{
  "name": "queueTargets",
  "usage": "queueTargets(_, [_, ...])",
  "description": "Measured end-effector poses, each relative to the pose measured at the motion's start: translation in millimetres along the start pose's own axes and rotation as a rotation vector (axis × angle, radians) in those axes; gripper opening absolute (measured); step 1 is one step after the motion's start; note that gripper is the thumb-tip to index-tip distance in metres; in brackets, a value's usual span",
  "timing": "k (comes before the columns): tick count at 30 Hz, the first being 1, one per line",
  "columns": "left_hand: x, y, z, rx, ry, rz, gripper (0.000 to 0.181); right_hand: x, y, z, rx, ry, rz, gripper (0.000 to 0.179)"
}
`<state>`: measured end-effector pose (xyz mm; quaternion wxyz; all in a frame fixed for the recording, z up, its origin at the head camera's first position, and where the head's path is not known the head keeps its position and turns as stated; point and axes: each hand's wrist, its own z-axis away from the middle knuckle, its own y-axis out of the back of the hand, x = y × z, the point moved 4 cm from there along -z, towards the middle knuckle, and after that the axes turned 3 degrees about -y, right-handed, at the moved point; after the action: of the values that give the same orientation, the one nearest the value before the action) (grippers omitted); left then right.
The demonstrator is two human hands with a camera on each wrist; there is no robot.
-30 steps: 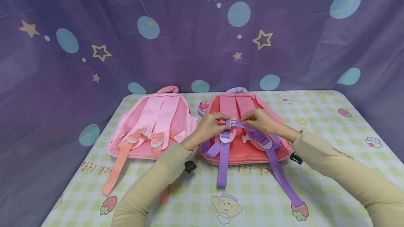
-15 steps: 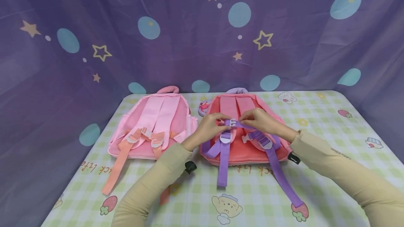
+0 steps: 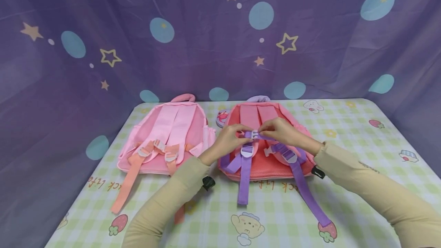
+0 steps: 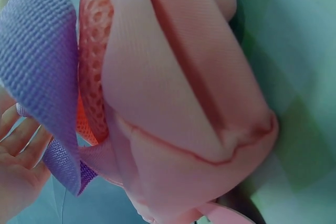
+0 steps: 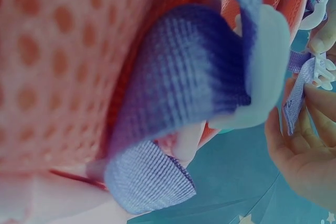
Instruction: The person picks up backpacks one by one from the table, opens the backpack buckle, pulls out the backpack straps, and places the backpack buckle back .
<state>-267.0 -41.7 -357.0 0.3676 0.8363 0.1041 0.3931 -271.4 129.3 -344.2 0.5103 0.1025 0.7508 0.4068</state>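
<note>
The white buckle sits between both hands' fingertips, the left hand pinching purple webbing on one side, the right hand on the other. Uneven pull could twist it; the pronged clip below the right fingers might snag.

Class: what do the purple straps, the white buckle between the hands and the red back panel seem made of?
Purple straps: probably nylon or polyester webbing, matte; coarse weave visible.
White buckle: likely hard plastic, smooth, with stiff prongs.
Red back panel: apparently fabric mesh, matte, dotted with holes.
</note>
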Motion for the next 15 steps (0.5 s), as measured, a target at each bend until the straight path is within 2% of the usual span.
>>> queueTargets(15, [-0.9, 0.7, 1.0, 0.004, 0.002, 0.024, 0.025, 3.9, 3.3, 3.2, -0.019, -0.036, -0.011, 0.014])
